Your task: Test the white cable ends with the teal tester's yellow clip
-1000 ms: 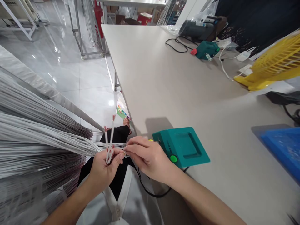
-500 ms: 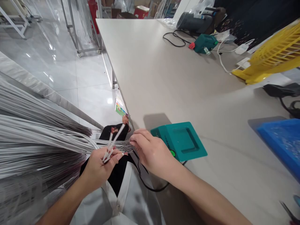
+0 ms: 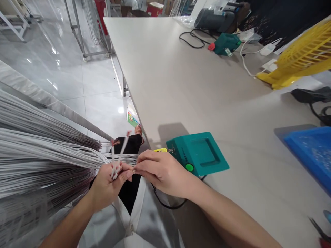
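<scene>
My left hand (image 3: 107, 187) is closed around several white cables (image 3: 123, 148) whose stripped ends show reddish copper strands. Two of these ends stick up above the fist. Right at my left thumb tip, the fingers of my right hand (image 3: 162, 172) pinch a short cable end, mostly covered by the fingertips. Beyond my right knuckles stands a green machine (image 3: 178, 151) with a green button (image 3: 189, 167) and a flat recessed top. A yellow strip (image 3: 160, 150) shows at its metal-tipped front opening, partly behind my right hand.
A thick bundle of white cables (image 3: 51, 148) hangs at left beside a wrapped rail (image 3: 59, 106). On the table (image 3: 160, 69) are a blue tray (image 3: 310, 141), a yellow fan (image 3: 302, 58), another green device (image 3: 226, 44) and a dark motor (image 3: 213, 22). A black cord (image 3: 170, 207) loops below my right wrist.
My right hand has moved left and slightly down from the machine's front to my left fingertips, pinching a cable end there. The upright cable ends have shifted slightly left. The yellow strip has come into view.
</scene>
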The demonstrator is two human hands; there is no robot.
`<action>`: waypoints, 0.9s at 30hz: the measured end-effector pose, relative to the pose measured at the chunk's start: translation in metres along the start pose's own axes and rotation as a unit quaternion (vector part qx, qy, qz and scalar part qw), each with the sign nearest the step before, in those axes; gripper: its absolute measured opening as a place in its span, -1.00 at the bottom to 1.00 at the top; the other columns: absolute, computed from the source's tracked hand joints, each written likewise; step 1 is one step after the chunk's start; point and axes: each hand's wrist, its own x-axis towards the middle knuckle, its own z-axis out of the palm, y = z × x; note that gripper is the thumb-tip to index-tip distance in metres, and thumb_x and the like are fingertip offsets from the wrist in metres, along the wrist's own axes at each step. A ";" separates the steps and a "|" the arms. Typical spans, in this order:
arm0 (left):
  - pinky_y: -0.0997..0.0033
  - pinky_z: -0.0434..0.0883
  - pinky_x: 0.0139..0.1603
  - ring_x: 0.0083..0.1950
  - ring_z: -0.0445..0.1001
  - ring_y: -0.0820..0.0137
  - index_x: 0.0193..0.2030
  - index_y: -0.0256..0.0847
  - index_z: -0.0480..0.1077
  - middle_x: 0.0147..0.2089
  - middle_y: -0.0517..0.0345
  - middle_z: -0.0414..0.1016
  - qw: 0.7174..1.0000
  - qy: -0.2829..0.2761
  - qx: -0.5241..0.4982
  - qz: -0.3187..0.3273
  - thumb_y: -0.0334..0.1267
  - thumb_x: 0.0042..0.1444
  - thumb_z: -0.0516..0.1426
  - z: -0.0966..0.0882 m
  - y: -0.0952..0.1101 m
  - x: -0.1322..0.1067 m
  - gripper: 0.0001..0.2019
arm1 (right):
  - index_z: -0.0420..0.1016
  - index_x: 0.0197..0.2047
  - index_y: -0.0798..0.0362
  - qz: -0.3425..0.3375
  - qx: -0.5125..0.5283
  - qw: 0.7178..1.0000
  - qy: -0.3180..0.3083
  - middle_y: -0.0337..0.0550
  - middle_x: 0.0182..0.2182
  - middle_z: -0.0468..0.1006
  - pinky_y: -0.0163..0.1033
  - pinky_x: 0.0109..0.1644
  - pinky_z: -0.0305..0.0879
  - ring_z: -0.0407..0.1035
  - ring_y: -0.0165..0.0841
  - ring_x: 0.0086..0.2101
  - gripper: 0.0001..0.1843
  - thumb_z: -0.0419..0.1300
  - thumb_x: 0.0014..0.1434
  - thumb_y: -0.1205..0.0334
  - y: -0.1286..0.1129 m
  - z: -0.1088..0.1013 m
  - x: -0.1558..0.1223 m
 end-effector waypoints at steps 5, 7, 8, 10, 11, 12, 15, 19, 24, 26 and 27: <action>0.54 0.07 -0.62 -0.60 0.15 0.54 -0.46 -0.24 0.43 -0.57 0.20 0.31 0.978 0.027 -0.193 -0.077 -0.12 0.06 0.15 0.001 -0.007 -0.002 -0.77 | 0.44 -0.39 0.12 0.103 0.238 0.958 0.125 -0.13 -0.35 0.43 -0.42 -0.46 0.30 0.34 -0.50 -0.44 -0.94 0.16 0.10 0.35 -0.005 0.016 0.006; 0.58 0.01 -0.66 -0.64 0.09 0.59 -0.46 -0.24 0.43 -0.58 0.21 0.32 0.954 0.036 -0.284 -0.091 -0.11 0.01 0.20 0.005 -0.008 -0.001 -0.78 | 0.43 -0.41 0.12 0.172 0.369 0.900 0.155 -0.16 -0.34 0.39 -0.46 -0.59 0.26 0.31 -0.55 -0.53 -0.94 0.19 0.06 0.30 -0.007 0.026 0.009; 0.60 -0.01 -0.67 -0.65 0.06 0.62 -0.47 -0.25 0.43 -0.58 0.22 0.33 0.940 0.038 -0.325 -0.092 -0.11 -0.02 0.22 0.008 -0.008 0.000 -0.78 | 0.43 -0.41 0.12 0.198 0.429 0.867 0.159 -0.18 -0.34 0.38 -0.47 -0.63 0.24 0.30 -0.56 -0.56 -0.91 0.20 0.05 0.27 -0.008 0.031 0.010; 0.63 -0.04 -0.68 -0.68 0.03 0.66 -0.50 -0.26 0.42 -0.60 0.23 0.33 0.917 0.042 -0.387 -0.088 -0.13 -0.07 0.26 0.013 -0.007 0.003 -0.78 | 0.42 -0.41 0.13 0.231 0.517 0.809 0.158 -0.21 -0.37 0.36 -0.49 -0.69 0.19 0.24 -0.60 -0.62 -0.86 0.20 0.04 0.21 -0.008 0.038 0.011; 0.64 -0.05 -0.69 -0.68 0.02 0.67 -0.51 -0.26 0.43 -0.60 0.23 0.33 0.908 0.043 -0.408 -0.087 -0.15 -0.08 0.27 0.016 -0.007 0.004 -0.78 | 0.41 -0.42 0.13 0.240 0.540 0.792 0.156 -0.22 -0.40 0.36 -0.50 -0.70 0.16 0.22 -0.62 -0.65 -0.84 0.20 0.04 0.19 -0.008 0.040 0.011; 0.65 -0.05 -0.70 -0.69 0.02 0.68 -0.51 -0.27 0.43 -0.60 0.24 0.33 0.901 0.045 -0.422 -0.088 -0.16 -0.09 0.28 0.018 -0.007 0.005 -0.79 | 0.41 -0.42 0.13 0.246 0.549 0.783 0.156 -0.24 -0.43 0.35 -0.50 -0.70 0.14 0.20 -0.63 -0.66 -0.83 0.20 0.04 0.18 -0.008 0.042 0.011; 0.67 -0.06 -0.71 -0.69 0.03 0.70 -0.52 -0.28 0.43 -0.59 0.23 0.34 0.896 0.054 -0.429 -0.096 -0.18 -0.09 0.28 0.021 -0.008 0.006 -0.79 | 0.39 -0.42 0.14 0.261 0.515 0.799 0.170 -0.24 -0.42 0.34 -0.48 -0.67 0.18 0.22 -0.62 -0.64 -0.84 0.18 0.06 0.20 -0.008 0.042 0.010; 0.69 -0.03 -0.72 -0.67 0.11 0.68 -0.41 -0.28 0.45 -0.56 0.21 0.37 0.923 0.085 -0.360 -0.103 -0.20 -0.06 0.27 0.018 -0.009 0.004 -0.82 | 0.38 -0.44 0.13 0.233 0.361 0.879 0.207 -0.18 -0.36 0.34 -0.41 -0.54 0.30 0.29 -0.57 -0.56 -0.87 0.11 0.11 0.29 -0.009 0.040 0.008; 0.66 0.08 -0.68 -0.64 0.18 0.66 -0.43 -0.29 0.41 -0.52 0.21 0.39 0.953 0.106 -0.262 -0.110 -0.20 0.00 0.22 0.017 -0.008 -0.003 -0.83 | 0.41 -0.37 0.14 0.082 0.054 0.970 0.224 -0.09 -0.38 0.43 -0.35 -0.31 0.33 0.37 -0.42 -0.33 -0.87 0.04 0.14 0.40 -0.004 0.039 0.004; 0.66 0.05 -0.70 -0.67 0.15 0.67 -0.45 -0.29 0.39 -0.55 0.23 0.38 0.952 0.126 -0.254 -0.114 -0.20 0.01 0.21 0.019 -0.007 -0.004 -0.81 | 0.40 -0.33 0.15 0.017 -0.093 0.975 0.203 -0.05 -0.34 0.45 -0.34 -0.34 0.31 0.37 -0.40 -0.35 -0.85 0.01 0.16 0.39 -0.001 0.039 0.001; 0.66 0.03 -0.71 -0.68 0.13 0.67 -0.46 -0.29 0.38 -0.56 0.24 0.37 0.951 0.137 -0.250 -0.116 -0.20 0.01 0.21 0.020 -0.006 -0.004 -0.81 | 0.40 -0.32 0.16 -0.010 -0.160 0.969 0.189 -0.04 -0.33 0.46 -0.32 -0.37 0.30 0.36 -0.39 -0.37 -0.84 0.00 0.17 0.39 0.000 0.038 0.000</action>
